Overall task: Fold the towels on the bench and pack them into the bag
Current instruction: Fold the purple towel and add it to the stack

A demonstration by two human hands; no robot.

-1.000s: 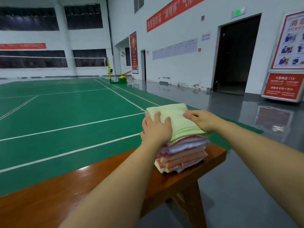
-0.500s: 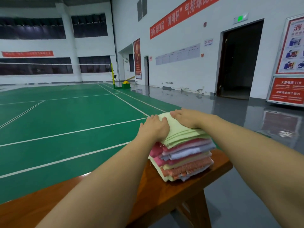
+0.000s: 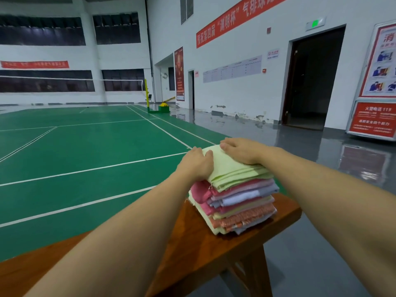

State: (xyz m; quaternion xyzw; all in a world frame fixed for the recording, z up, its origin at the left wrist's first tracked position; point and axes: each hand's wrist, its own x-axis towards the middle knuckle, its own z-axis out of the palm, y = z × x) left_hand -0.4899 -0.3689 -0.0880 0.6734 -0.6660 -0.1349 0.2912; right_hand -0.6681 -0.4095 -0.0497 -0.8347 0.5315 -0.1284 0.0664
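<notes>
A stack of several folded towels (image 3: pixel 240 202) in pink, lilac, pale yellow and orange sits at the right end of a brown wooden bench (image 3: pixel 257 239). A pale green towel (image 3: pixel 231 170) lies on top. My left hand (image 3: pixel 196 165) lies against the stack's left side, fingers over the green towel's left edge. My right hand (image 3: pixel 241 150) rests flat on the green towel's far part, fingers pointing left. No bag is in view.
The bench runs from the lower left to its right end, where one leg (image 3: pixel 246 273) shows. Beyond lies a green badminton court (image 3: pixel 85 157) with white lines. Grey floor (image 3: pixel 321 243), a dark doorway (image 3: pixel 310 82) and a red sign stand (image 3: pixel 372 118) are on the right.
Both hands slid toward the far end of the green towel, the left from on top to the stack's left side. The camera view rose and moved closer.
</notes>
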